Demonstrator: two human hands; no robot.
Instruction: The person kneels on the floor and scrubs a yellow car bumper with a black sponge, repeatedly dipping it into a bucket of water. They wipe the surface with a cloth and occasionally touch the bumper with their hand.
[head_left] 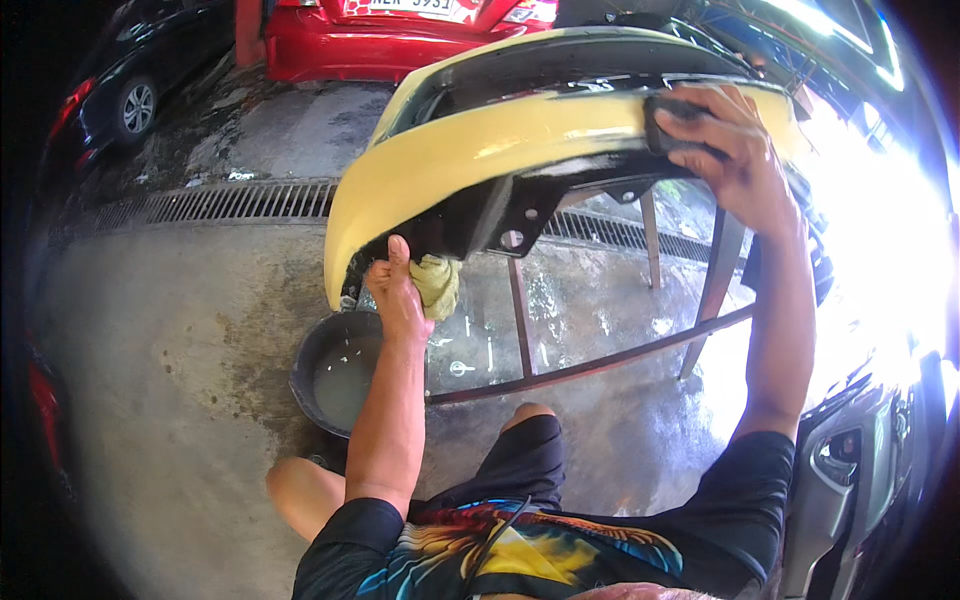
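A car bumper (pixel 480 135), yellow on its curved face and black along its lower edge, lies raised on a metal stand in front of me. My right hand (pixel 735 150) is closed round a dark sanding block (pixel 675 128) and presses it on the bumper's yellow face, toward the right end. My left hand (pixel 400 298) grips a bunched yellowish-green cloth (pixel 437 287) beneath the bumper's near left corner, thumb pointing up. The cloth is partly hidden by the hand. Wet shine shows on the yellow surface.
Below my left forearm stands a dark bucket (pixel 310 370) of cloudy water. The stand's brown metal legs (pixel 521 320) and low crossbar reach toward my knees. A drain grate (pixel 250 203) crosses the wet concrete floor. A red car (pixel 340 45) is beyond, a grey vehicle (pixel 850 470) at right.
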